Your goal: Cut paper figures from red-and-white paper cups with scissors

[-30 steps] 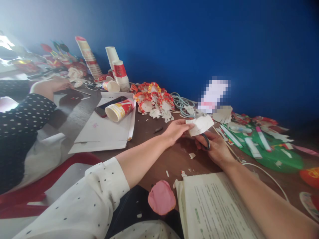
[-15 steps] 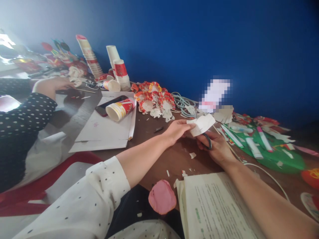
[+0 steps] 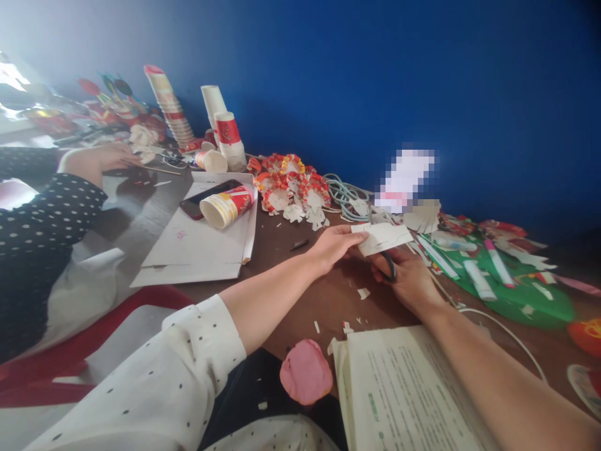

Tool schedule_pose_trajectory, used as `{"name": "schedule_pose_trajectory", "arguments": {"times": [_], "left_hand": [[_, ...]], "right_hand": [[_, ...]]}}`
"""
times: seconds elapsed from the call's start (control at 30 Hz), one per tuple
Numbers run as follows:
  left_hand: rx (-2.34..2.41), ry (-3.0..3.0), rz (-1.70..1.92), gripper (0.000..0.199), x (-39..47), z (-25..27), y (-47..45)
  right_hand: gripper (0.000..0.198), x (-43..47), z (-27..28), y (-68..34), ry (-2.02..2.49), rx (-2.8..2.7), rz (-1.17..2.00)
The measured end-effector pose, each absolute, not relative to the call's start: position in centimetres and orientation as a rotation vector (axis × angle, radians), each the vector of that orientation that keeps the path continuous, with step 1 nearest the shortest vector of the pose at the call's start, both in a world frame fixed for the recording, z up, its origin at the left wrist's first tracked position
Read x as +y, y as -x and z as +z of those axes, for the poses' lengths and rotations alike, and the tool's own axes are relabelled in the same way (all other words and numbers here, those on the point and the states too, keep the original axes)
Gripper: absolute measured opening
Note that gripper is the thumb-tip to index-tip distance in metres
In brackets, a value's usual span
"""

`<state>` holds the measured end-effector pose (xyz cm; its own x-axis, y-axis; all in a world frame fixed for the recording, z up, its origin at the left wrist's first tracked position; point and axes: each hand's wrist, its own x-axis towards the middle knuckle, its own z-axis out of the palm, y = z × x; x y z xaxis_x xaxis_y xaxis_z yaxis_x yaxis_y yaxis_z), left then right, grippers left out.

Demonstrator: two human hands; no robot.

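My left hand [image 3: 335, 247] pinches the left end of a white piece of paper [image 3: 385, 238] between thumb and fingers, a little above the brown table. My right hand [image 3: 407, 277] is closed around scissors [image 3: 390, 265]; one dark handle loop shows, while the blades are hidden behind the paper. A line or slit runs across the paper's face, and I cannot tell which. Small white scraps [image 3: 363, 293] lie on the table below my hands.
Cut paper-cup flowers [image 3: 295, 191] and a coiled cable [image 3: 345, 194] lie by the blue wall. A paper cup [image 3: 225, 207] rests on white folders [image 3: 188, 250]. Markers [image 3: 498, 263] lie on a green sheet [image 3: 539, 307]. A book [image 3: 399, 382] is in front. A co-worker's hand [image 3: 101, 160] is far left.
The paper has tilted and flattened, its right end lower and further right. My right hand stays by it with the scissors. The co-worker's hand has shifted slightly left.
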<state>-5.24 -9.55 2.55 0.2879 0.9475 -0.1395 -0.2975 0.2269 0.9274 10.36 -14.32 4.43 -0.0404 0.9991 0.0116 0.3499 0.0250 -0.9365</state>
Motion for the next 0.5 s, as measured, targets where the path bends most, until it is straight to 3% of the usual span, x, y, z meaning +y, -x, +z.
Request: {"name": "schedule_pose_trajectory", "arguments": {"times": [0.2, 0.37, 0.5], "left_hand": [[0.875, -0.961, 1.039, 0.023, -9.3, 2.4, 5.3], [0.915, -0.993, 1.023, 0.021, -9.2, 2.6, 5.4], [0.927, -1.056, 1.012, 0.017, -9.1, 2.6, 5.4]], "right_hand": [[0.027, -13.4, 3.7, -10.5, 1.357, -1.186, 1.106], [0.03, -12.5, 3.7, -11.2, 1.116, -0.853, 1.046], [0.038, -12.4, 3.6, -11.8, 1.158, -0.951, 1.017]]}}
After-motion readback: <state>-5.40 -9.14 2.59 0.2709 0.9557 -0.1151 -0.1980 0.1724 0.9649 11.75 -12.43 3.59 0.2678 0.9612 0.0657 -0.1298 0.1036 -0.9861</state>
